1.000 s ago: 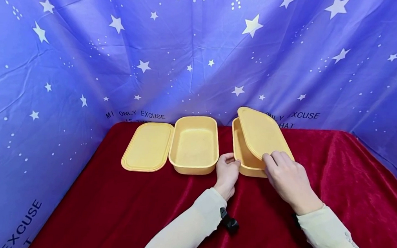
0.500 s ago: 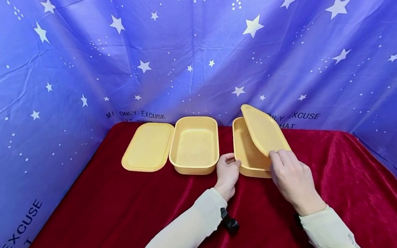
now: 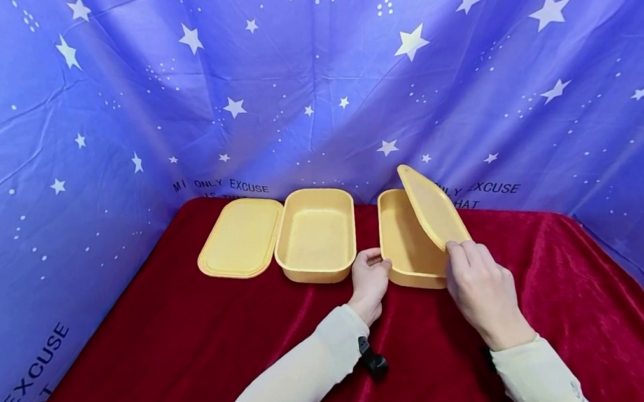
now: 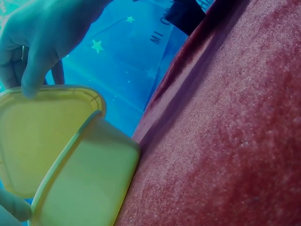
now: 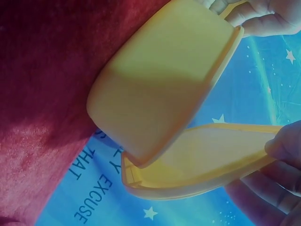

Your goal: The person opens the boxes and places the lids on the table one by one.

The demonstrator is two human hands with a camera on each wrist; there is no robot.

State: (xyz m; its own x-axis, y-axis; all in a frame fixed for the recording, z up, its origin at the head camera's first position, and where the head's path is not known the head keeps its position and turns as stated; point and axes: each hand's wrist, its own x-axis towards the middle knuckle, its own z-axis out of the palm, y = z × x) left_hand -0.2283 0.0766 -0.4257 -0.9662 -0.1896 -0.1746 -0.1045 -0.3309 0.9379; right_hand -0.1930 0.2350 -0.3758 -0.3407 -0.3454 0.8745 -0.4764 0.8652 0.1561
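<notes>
On the right stands a yellow rectangular food container (image 3: 415, 279), partly uncovered. Its yellow lid (image 3: 435, 206) is tilted steeply over the right side, far corner raised. My right hand (image 3: 483, 292) pinches the lid's near edge, thumb on the inner face in the right wrist view. At the container's near left corner, my left hand (image 3: 369, 285) holds the rim between thumb and fingers. The left wrist view shows the lid (image 4: 37, 136) leaning behind the container's outer wall (image 4: 89, 174). Inside the container, the visible part of the floor holds nothing.
A second yellow container (image 3: 318, 232), uncovered, stands left of my left hand. Flat beside it lies another yellow lid (image 3: 241, 238), close against its left side. Red velvet cloth (image 3: 263, 343) covers the table, and a blue star-printed curtain (image 3: 311, 66) hangs behind.
My right hand has moved slightly right and up with the lid, which tilts more steeply and uncovers more of the container. The left hand has stayed at the corner.
</notes>
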